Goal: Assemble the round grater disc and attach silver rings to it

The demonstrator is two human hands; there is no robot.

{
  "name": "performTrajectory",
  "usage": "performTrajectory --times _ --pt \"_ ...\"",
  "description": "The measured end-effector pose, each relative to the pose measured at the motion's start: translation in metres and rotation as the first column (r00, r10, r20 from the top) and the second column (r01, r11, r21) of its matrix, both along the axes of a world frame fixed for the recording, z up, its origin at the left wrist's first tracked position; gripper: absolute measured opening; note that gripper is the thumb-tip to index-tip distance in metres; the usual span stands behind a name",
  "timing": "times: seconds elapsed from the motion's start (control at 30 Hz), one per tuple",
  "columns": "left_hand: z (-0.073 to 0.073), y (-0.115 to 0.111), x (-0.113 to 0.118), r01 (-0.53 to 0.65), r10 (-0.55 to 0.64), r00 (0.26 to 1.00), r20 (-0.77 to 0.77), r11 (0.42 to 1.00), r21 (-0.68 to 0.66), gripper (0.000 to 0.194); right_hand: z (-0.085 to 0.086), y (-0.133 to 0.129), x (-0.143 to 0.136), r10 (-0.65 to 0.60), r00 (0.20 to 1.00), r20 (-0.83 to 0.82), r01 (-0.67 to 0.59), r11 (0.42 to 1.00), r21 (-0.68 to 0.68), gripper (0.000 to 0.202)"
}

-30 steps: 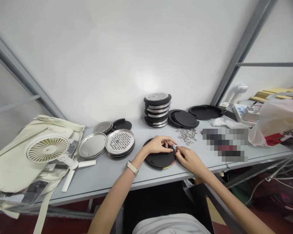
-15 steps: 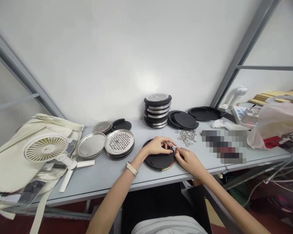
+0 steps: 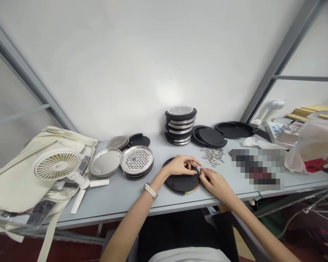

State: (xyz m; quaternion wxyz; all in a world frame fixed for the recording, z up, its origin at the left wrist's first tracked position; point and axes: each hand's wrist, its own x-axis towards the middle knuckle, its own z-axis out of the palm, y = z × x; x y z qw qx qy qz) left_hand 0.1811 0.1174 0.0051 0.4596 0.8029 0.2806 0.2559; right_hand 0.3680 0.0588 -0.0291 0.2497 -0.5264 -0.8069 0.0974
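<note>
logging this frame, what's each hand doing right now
left hand: fingers curled over the black disc, grip unclear
right hand: fingers pinched at its edge, grip unclear

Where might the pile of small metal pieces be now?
In the head view, the pile lies right of centre, just in front of the black discs.

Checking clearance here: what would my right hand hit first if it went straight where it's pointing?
Most likely your left hand: its fingertips are just ahead of your right hand, by the black disc. Exact depth is unclear.
</note>
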Motion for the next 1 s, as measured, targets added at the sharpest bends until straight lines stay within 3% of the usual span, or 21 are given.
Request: performTrajectory --times 0.2,1.0 --pt "0.0011 -0.0004 0.0001 -0.006 0.007 0.999 0.032 0.999 -0.046 0.039 -0.0014 0.0008 -0.0024 -0.028 1.000 -0.012 0.028 1.000 -0.005 0.028" --pt "0.0014 0.0006 0.0025 -0.048 0.049 0.997 -0.052 0.999 0.024 0.037 0.0022 0.0006 -0.0026 -0.037 0.999 -0.004 0.037 0.999 -0.023 0.031"
